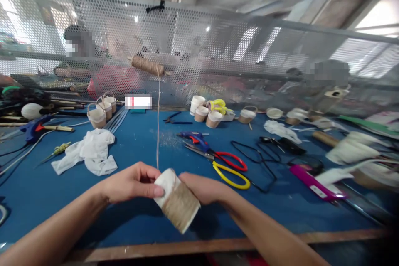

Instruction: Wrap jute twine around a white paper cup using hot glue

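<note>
A small white cup (181, 208), its lower part wrapped in brown twine, is held tilted above the front of the blue table. My left hand (137, 185) grips its white rim side, the thumb pressed on the wall and the fingers curled. From the other side my right hand (202, 189) holds the cup, its fingers hidden behind it. A strand of twine (158, 133) runs from a twine roll (147, 65) on the mesh screen down to my left hand and the cup. Scissors (218, 164) with red and yellow handles lie beyond my right hand.
A blue glue gun (195, 139) and pliers (177, 120) lie behind the scissors. White cloth (90, 149) is at left near another glue gun (33, 129). Several twine-wrapped cups (214, 119) line the back. At right are a black cable (262, 158) and a magenta tool (314, 183). People sit beyond the mesh screen (199, 37).
</note>
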Demonstrator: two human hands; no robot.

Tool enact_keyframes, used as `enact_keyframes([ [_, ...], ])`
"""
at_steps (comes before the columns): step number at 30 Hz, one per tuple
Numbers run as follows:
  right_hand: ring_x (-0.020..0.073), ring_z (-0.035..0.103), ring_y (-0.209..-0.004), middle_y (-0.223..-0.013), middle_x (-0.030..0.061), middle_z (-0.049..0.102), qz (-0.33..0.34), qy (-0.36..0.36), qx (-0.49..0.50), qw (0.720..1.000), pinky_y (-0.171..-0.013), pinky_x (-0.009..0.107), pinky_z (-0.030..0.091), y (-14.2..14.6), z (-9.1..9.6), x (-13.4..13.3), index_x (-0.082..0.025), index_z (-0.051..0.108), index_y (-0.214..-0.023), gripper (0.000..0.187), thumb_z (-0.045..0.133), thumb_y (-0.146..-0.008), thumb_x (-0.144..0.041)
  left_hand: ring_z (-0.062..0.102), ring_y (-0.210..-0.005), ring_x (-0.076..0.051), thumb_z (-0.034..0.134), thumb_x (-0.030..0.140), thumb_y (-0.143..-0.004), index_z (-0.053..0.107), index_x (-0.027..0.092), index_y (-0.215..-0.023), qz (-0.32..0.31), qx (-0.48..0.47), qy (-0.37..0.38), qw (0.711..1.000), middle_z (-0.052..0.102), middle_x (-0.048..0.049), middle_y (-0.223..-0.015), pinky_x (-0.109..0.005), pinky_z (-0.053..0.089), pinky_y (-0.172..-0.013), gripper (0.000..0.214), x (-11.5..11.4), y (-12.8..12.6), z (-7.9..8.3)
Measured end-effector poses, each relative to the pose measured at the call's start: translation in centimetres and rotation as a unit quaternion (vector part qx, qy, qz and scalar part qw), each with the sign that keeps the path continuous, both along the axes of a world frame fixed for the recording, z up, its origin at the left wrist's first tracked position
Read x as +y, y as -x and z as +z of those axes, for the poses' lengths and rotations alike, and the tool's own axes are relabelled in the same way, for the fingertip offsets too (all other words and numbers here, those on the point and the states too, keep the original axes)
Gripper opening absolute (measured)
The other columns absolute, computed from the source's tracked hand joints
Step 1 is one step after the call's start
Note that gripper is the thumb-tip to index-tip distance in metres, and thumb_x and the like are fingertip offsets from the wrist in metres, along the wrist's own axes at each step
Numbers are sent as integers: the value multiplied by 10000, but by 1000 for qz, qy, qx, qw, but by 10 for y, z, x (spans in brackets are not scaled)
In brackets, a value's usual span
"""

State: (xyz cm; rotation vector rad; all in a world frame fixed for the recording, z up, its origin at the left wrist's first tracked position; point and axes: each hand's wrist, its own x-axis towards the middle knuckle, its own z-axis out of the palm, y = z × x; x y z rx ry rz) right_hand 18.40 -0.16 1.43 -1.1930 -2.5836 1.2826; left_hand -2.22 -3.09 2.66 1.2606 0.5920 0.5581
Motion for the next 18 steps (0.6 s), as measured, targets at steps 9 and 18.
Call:
enact_keyframes([
  [9,153,569,-714,-824,75,624,-251,-146,134,947,-650,276,455,-10,15,22,-152,611,-876,367,337,-876,-396,526,-694,-131,605,308,-744,653,107,-793,154,61,-116,979,635,-15,-739,-251,397,-704,212,10,-7,-15],
  [18,165,626,-847,-964,69,665,-250,-136,137,949,-737,289,494,-20,6,15,-173,584,-1010,266,475,-836,-341,551,-733,-153,551,334,-767,640,104,-844,217,122,-123,961,656,-33,-792,-254,416,-716,259,12,-15,-29],
])
